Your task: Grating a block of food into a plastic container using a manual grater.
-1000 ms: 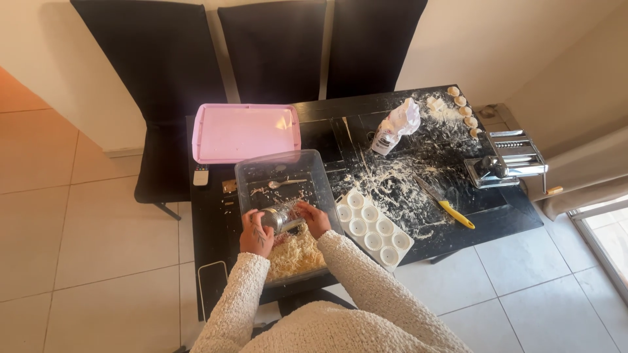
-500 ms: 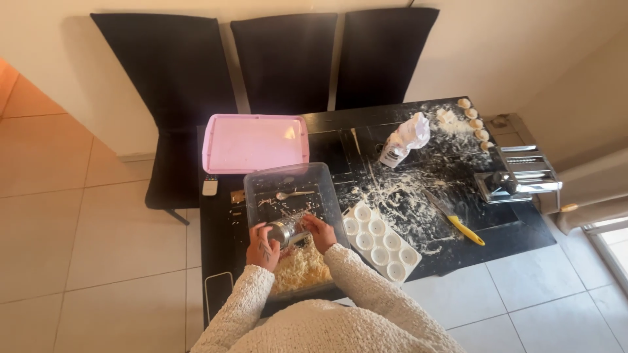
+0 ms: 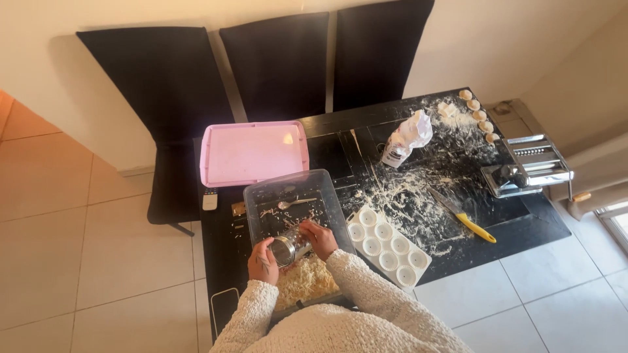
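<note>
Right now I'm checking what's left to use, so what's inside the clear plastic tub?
The clear tub holds a spoon, scattered shreds, and a pale shredded heap. The left hand and right hand hold a metal cup, hiding what lies beneath.

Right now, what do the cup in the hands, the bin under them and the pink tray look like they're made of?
Cup: likely metal, shiny silver with bright reflections. Bin: probably clear plastic, since the dark table shows through its walls. Pink tray: likely plastic, with a smooth, matte, even colour and a moulded rim.
</note>
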